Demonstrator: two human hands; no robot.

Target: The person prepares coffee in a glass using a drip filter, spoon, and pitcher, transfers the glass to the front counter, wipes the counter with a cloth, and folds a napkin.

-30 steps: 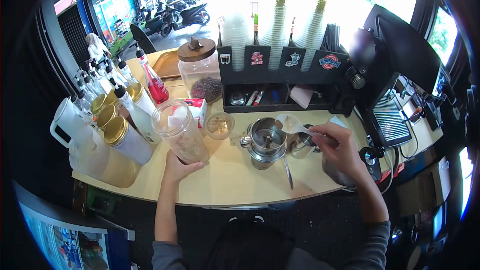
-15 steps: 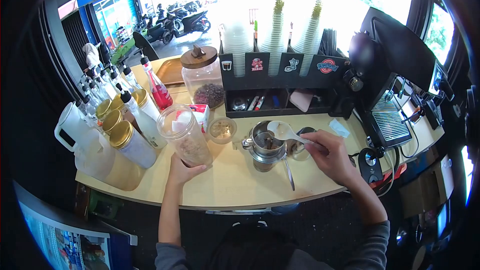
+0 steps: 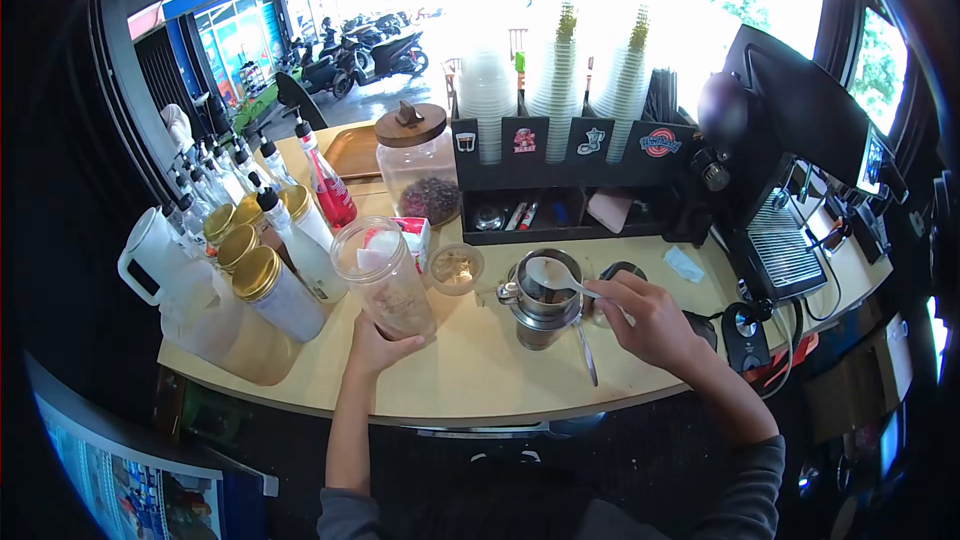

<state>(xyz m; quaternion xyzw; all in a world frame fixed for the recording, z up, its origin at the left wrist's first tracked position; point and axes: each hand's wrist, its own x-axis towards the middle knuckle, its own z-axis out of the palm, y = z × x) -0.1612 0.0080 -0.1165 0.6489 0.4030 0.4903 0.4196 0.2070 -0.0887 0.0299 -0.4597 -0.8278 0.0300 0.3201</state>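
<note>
Left of centre, the left hand (image 3: pixel 382 344) grips, thumb pointing right, left forearm (image 3: pixel 350 430) nearly upright. Right of centre, the right hand (image 3: pixel 648 322) pinches, right forearm (image 3: pixel 730 398) slanting to the lower right.

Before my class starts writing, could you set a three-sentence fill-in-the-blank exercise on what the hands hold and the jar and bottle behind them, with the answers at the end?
1. The right hand holds a white ____ over the metal cup.
2. The left hand grips a clear jar; beyond it stands a larger jar with a lid made of ____.
3. The contents of the pump bottle nearest that larger jar look ____.

Missing words: spoon; wood; red.
</note>
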